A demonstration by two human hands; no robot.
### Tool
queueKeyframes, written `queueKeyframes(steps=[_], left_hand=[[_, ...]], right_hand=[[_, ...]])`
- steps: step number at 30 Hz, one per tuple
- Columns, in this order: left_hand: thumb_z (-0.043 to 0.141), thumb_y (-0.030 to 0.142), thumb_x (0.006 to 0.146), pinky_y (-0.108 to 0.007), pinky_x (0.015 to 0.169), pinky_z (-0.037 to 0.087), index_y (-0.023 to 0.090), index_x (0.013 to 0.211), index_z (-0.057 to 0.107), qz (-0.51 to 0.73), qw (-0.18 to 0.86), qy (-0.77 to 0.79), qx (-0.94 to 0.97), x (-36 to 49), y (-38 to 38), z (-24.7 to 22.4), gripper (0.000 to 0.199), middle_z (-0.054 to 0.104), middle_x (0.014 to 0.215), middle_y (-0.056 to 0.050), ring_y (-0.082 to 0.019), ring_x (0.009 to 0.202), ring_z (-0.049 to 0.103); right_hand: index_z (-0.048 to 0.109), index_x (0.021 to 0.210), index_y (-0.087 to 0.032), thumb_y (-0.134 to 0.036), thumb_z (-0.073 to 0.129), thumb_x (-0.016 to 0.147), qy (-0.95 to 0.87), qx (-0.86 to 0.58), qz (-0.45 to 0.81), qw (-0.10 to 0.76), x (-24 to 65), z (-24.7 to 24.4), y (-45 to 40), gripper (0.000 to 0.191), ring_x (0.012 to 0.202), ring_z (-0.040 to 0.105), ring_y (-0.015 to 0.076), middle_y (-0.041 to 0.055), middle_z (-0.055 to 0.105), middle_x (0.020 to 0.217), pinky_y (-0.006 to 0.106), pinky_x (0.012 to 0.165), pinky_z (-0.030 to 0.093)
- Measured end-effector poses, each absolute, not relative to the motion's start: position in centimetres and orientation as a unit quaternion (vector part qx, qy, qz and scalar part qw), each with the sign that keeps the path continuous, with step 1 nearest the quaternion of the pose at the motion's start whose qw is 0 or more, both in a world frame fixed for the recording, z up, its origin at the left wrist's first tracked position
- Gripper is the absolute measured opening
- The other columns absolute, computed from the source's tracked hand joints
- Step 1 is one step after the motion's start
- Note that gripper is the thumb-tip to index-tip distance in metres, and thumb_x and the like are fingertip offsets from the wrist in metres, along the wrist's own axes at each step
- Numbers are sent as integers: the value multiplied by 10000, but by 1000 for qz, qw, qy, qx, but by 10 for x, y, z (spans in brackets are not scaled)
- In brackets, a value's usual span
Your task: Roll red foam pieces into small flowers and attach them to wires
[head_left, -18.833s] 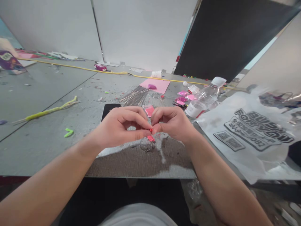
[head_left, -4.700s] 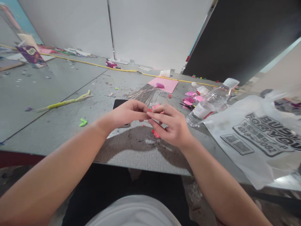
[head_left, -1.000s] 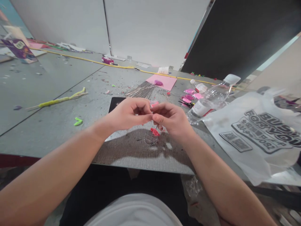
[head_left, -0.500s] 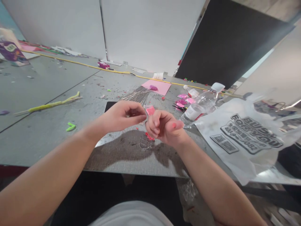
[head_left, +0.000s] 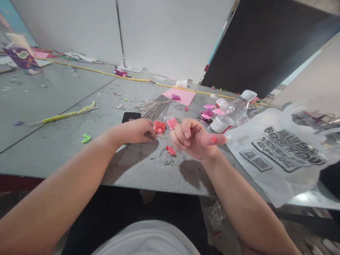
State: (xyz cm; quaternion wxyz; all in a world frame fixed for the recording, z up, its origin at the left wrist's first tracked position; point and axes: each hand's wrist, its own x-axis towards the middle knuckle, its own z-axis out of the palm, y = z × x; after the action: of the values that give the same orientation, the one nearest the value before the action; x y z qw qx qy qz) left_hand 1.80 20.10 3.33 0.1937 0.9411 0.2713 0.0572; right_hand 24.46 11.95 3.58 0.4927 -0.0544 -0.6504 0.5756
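My right hand (head_left: 195, 139) is raised over the table with its fingers curled and its thumb stretched away from them. A small coral-red bit of clay (head_left: 214, 139) sticks to that thumb; nothing is gripped. My left hand (head_left: 139, 130) is low at the tabletop, fingertips bent together beside a clear packet of red clay (head_left: 159, 127). What those fingertips hold, if anything, is hidden. A packet of pink clay (head_left: 171, 123) lies just behind my right hand. Between the hands, red clay pieces (head_left: 170, 150) rest on a loop of thin wire (head_left: 166, 157).
A black phone (head_left: 131, 116) lies behind my left hand, near a bundle of thin wires (head_left: 156, 107) and a pink sheet (head_left: 189, 96). To the right stand a clear bottle (head_left: 231, 112) and a white plastic bag (head_left: 276, 152). A yellow-green stem (head_left: 66, 115) lies left.
My left hand has moved left and down to the table, away from my right hand, uncovering the red clay packet. My right hand has shifted slightly right, the red bit still on its thumb.
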Motion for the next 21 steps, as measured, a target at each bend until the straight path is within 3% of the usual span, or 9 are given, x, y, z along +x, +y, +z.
queueKeyframes(steps=[7,13,21], left_hand=[[630,227,968,-286,959,474,236,1094,840,61,193,232,951,23,200,28,245,684,1177,-74,-200,1040,656],[615,222,955,-300,912,473,234,967,846,82,185,223,954,27,195,26,232,734,1038,-66,-213,977,667],[640,243,960,-299,863,482,211,961,832,141,183,219,948,26,193,24,194,690,1058,-77,-194,919,664]], right_hand=[[638,813,-222,-695,779,806,-646,-21,596,477,248,36,121,493,562,438,110,-57,490,624,241,534,397],[677,816,-214,-667,849,737,-623,-20,620,476,246,35,119,490,570,453,113,-57,509,622,246,545,388],[671,790,-222,-651,835,760,-628,-37,609,484,247,35,122,461,548,446,109,-58,508,600,240,525,394]])
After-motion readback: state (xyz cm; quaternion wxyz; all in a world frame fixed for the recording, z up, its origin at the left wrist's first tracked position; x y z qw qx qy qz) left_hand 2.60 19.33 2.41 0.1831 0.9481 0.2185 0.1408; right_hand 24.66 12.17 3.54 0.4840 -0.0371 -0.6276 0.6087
